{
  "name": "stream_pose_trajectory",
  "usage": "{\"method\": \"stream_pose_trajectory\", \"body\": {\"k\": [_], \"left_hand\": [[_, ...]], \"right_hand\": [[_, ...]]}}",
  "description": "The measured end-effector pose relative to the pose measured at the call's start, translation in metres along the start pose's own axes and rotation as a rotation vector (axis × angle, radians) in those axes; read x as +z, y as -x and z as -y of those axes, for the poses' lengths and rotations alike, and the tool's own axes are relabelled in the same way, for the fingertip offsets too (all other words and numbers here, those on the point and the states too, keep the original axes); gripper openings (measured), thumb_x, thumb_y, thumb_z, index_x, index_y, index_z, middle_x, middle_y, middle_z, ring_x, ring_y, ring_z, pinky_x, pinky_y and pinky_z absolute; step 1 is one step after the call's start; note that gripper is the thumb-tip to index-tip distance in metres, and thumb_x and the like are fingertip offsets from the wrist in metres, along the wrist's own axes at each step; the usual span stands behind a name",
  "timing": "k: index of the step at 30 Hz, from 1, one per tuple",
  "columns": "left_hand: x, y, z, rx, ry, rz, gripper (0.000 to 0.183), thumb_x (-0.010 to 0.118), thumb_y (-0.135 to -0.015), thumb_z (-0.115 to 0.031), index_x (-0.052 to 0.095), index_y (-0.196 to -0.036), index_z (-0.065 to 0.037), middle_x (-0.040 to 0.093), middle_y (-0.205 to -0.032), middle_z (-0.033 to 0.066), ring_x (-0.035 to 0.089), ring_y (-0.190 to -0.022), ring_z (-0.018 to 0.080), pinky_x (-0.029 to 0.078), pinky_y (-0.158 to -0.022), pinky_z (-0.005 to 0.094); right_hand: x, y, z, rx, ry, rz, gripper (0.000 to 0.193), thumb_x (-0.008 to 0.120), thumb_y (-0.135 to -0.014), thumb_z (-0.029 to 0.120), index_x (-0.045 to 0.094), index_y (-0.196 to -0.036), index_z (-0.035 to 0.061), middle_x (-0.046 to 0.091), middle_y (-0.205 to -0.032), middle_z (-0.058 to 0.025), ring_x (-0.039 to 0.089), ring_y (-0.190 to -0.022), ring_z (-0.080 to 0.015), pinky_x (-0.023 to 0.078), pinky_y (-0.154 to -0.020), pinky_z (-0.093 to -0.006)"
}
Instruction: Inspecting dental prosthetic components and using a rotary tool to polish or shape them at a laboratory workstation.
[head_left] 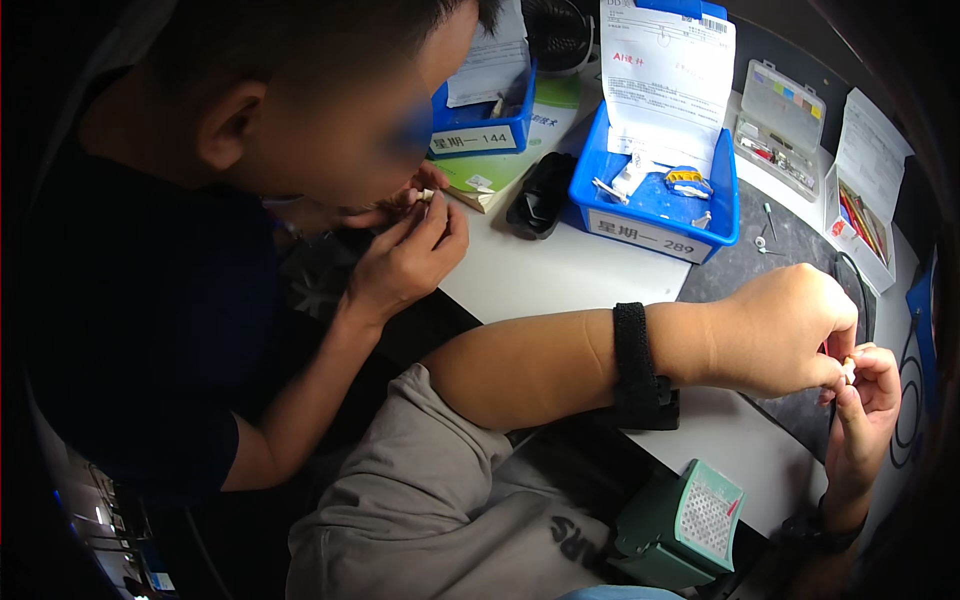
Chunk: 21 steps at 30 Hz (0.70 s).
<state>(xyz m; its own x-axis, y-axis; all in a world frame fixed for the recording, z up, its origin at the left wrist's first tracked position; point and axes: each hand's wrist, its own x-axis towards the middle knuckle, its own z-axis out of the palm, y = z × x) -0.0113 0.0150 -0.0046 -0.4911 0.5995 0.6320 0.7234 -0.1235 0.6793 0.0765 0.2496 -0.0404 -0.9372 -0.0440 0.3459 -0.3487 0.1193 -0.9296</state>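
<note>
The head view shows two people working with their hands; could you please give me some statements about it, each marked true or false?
1. The compartment case is shut. False: the compartment case has its lid raised.
2. The wearer's left hand and right hand meet at a small white piece. True.
3. The green box sits inside the larger blue bin. False: the green box is apart from the larger blue bin.
4. A black band circles the left wrist. True.

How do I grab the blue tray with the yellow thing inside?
I'd hold the blue tray by both side rims, coming from its labelled front: it's open-topped, the paper hides its back, and small parts lie inside, so keeping it level seems best.
</note>
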Motion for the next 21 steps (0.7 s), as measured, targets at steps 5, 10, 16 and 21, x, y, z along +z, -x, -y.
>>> {"method": "stream_pose_trajectory", "body": {"k": [5, 10, 16, 21], "left_hand": [[0.001, 0.000, 0.001, 0.004, -0.005, -0.005, 0.019, 0.077, -0.074, -0.018, 0.070, -0.077, -0.001, 0.067, -0.075, 0.0169, 0.068, -0.072, 0.0317, 0.053, -0.066, 0.0398], [0.002, -0.001, 0.002, -0.007, 0.017, 0.000, 0.019, 0.077, -0.074, -0.018, 0.070, -0.078, -0.001, 0.068, -0.075, 0.0168, 0.068, -0.072, 0.0317, 0.054, -0.066, 0.0399], [0.001, 0.000, 0.002, 0.005, -0.013, 0.002, 0.020, 0.077, -0.073, -0.019, 0.071, -0.078, -0.001, 0.068, -0.075, 0.0165, 0.068, -0.073, 0.0319, 0.054, -0.068, 0.0402], [0.002, 0.000, 0.003, 0.018, -0.023, -0.011, 0.019, 0.077, -0.074, -0.019, 0.070, -0.077, -0.001, 0.067, -0.074, 0.0166, 0.068, -0.073, 0.0320, 0.053, -0.067, 0.0409]], "right_hand": [[0.003, -0.001, -0.001, 0.008, -0.034, -0.003, 0.031, 0.073, -0.090, 0.008, 0.055, -0.115, 0.0029, 0.053, -0.106, -0.0067, 0.057, -0.081, -0.0108, 0.050, -0.072, -0.0236], [0.008, -0.001, 0.004, 0.018, -0.032, -0.016, 0.029, 0.071, -0.090, 0.005, 0.055, -0.114, 0.0028, 0.054, -0.106, -0.0068, 0.057, -0.080, -0.0107, 0.049, -0.072, -0.0236], [0.006, -0.001, 0.002, 0.006, -0.002, -0.013, 0.027, 0.070, -0.090, 0.005, 0.055, -0.113, 0.0026, 0.054, -0.103, -0.0062, 0.057, -0.080, -0.0105, 0.049, -0.072, -0.0232], [0.011, -0.001, 0.003, -0.008, 0.001, -0.028, 0.027, 0.071, -0.091, 0.006, 0.054, -0.112, 0.0028, 0.054, -0.101, -0.0053, 0.056, -0.080, -0.0099, 0.048, -0.071, -0.0221]]}}
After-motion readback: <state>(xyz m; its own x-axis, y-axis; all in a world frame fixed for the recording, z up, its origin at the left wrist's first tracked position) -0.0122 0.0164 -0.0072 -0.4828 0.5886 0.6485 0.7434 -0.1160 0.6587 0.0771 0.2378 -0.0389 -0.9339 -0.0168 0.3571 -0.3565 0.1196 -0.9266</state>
